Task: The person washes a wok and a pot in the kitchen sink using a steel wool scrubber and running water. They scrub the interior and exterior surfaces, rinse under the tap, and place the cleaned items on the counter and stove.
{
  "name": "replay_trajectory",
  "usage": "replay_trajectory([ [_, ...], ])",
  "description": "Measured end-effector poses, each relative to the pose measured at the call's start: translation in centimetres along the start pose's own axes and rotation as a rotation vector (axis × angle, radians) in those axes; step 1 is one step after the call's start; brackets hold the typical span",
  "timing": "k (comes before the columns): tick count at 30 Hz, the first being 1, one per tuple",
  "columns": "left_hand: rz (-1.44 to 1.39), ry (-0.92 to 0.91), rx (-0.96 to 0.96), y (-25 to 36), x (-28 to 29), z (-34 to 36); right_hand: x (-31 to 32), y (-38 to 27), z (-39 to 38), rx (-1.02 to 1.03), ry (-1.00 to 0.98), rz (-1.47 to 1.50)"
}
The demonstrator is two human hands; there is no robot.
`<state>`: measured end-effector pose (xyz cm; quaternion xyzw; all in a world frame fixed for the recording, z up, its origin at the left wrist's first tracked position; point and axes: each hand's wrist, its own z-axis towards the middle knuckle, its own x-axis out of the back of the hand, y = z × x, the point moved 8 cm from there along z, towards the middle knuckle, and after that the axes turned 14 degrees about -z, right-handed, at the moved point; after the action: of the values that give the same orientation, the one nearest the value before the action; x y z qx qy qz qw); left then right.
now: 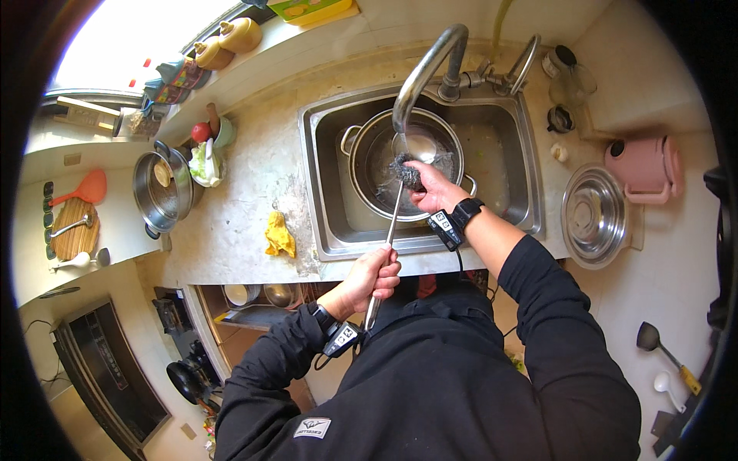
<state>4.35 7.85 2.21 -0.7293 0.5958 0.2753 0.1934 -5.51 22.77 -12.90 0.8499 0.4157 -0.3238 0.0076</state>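
Note:
My left hand [370, 281] is wrapped round the long metal handle of a ladle [394, 217], near the sink's front edge. The handle runs up over a steel pot [360, 178] with two side handles, which stands in the left part of the sink [503, 224]. A shiny rounded bowl, seemingly the ladle's head, shows inside the pot's rim. My right hand [432, 187] grips a grey steel wool scrubber [405, 172] against the upper handle, under the curved faucet [430, 65]. Water lies in the pot, and the scrubber hides part of the handle.
A yellow cloth [279, 234] lies on the counter left of the sink. Farther left are a steel pot [179, 187] and leafy greens [205, 165]. On the right stand a steel lid [592, 217] and a pink kettle-like appliance [646, 169]. Bottles and gourd-shaped jars line the windowsill.

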Motion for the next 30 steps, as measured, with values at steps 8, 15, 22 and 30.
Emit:
replay_trajectory([
  [8, 0.048, 0.015, -0.033, 1.8, -0.4, 1.6, -4.0, 3.2, -5.2, 0.054, -0.032, -0.256],
  [15, 0.109, 0.055, -0.021, 1.2, 0.3, 1.3, -2.4, 3.1, -3.1, 0.085, 0.103, -0.108],
  [22, 0.171, 0.063, -0.061, 0.0, 0.2, 0.3, 3.1, -2.3, -0.1, 0.227, 0.439, -0.180],
  [30, 0.316, 0.156, -0.049, -0.7, 1.6, -1.8, 2.0, -11.7, -4.4, 0.773, 0.862, -1.359],
])
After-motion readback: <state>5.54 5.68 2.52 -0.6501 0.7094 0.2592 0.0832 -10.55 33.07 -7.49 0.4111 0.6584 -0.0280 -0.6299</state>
